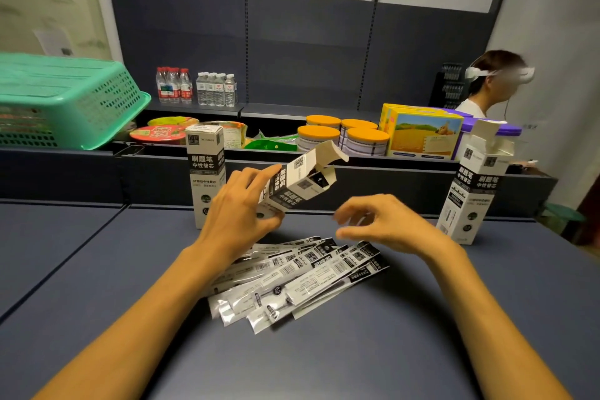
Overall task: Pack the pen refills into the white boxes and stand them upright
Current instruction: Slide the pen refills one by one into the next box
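Forearms reach in from the near edge, and between them a loose fan of pen refills (298, 279) in their sleeves lies flat on the tabletop (97, 269). Left hand (238, 208) grips the lower end of a white box (293, 185), fingers curled round it, tilting the open mouth up and to the right, presumably so the sleeves can slide in from that side. Inside looks dark; whether anything is in it yet, I can't tell. Right hand (380, 224) hovers just above the pile, fingers loosely curled, holding nothing, looking ready to pick up a sleeve. Behind the left hand a closed box (206, 172) stands upright, seemingly a finished one. Off to the right an open-flapped box (475, 185) stands upright too, contents hidden. Further back, a green basket (65, 101) sits at the left.
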`<move>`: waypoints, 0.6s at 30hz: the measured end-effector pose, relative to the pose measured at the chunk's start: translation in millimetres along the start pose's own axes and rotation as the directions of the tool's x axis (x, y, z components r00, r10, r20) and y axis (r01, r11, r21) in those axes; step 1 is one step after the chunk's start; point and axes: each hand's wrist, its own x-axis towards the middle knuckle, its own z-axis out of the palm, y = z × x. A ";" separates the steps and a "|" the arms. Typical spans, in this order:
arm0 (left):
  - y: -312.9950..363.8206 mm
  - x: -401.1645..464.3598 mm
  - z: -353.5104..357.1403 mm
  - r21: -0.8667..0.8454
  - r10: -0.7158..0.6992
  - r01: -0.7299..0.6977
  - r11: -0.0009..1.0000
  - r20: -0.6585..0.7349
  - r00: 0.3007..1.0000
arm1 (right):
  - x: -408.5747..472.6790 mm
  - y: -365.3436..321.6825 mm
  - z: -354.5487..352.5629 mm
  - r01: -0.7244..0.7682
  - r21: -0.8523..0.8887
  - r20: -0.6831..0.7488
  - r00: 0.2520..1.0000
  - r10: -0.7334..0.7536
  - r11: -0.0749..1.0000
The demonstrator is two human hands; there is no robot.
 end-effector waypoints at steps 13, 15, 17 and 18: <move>-3.1 -0.6 0.7 -0.014 -0.016 0.016 1.000 0.011 1.000 | 4.5 5.0 18.3 -0.100 -0.072 0.299 0.947 0.117 0.992; -3.2 -0.7 1.1 -0.015 -0.018 0.018 1.000 0.011 1.000 | 3.8 5.0 16.6 -0.072 -0.066 0.293 0.952 0.088 0.995; -3.3 -1.0 1.3 -0.012 -0.017 0.017 1.000 0.013 1.000 | 3.2 5.9 15.3 -0.058 -0.040 0.292 0.954 0.068 0.997; -3.2 -1.1 1.3 -0.011 -0.016 0.016 1.000 0.014 1.000 | 3.0 6.3 14.6 -0.052 -0.026 0.291 0.955 0.058 0.998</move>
